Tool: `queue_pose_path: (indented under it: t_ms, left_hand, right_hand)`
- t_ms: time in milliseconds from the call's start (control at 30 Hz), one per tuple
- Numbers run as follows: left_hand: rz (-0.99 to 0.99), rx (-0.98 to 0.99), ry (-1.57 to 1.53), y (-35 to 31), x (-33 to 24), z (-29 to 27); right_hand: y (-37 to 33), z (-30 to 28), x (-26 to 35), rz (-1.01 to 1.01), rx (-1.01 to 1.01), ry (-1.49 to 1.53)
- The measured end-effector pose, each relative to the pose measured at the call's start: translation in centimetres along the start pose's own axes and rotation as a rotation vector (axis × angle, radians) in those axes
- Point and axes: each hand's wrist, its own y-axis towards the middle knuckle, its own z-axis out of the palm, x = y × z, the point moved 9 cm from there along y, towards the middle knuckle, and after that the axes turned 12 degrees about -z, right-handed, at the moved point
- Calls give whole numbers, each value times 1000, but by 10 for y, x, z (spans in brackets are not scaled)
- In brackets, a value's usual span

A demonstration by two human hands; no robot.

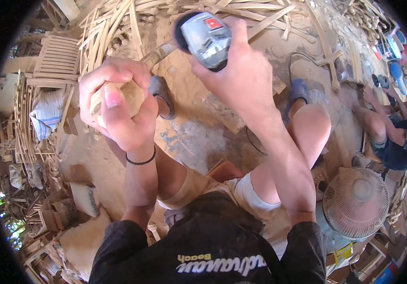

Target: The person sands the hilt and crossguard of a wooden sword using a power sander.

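My left hand [118, 111] is closed around a pale, carved-looking piece of wood [135, 98], its thumb laid across the front. Fingers cover much of the piece, so its full shape is hidden. To the right and a little higher, my right hand [243, 71] grips a silver handheld power sander [208, 41] with a red patch on its body. A dark round pad [181, 33] shows at the tool's left side, apart from the wood. The tool is slightly blurred.
Long wooden strips [132, 23] lie piled on the dusty floor ahead. A slatted wooden panel [56, 54] stands at left beside a white sack [47, 113]. A caged fan [356, 203] is near my right side. Another person [395, 137] sits at far right. A dark cable [291, 59] trails nearby.
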Motion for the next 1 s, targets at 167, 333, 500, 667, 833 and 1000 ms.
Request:
queue_pose_path:
  t_ms: [167,333,500,667,833,1000]
  left_hand:
    - [20,-40,13,-2,0,3]
    - [-3,-1,-60,2,-2,-2]
    - [8,-14,-95,4,-2,-9]
    - [-12,-2,-121,2,-2,-6]
    - [-11,-38,-14,-1,-4,-8]
    - [-12,-41,-54,-1,-6,-13]
  right_hand:
    - [-4,16,10,-42,66,100]
    - [-2,1,-2,13,93,-95]
    - [4,-10,-8,46,10,-81]
    - [-2,11,10,-59,44,87]
    - [-5,12,8,-40,75,-16]
    - [5,-21,-10,52,-60,-161]
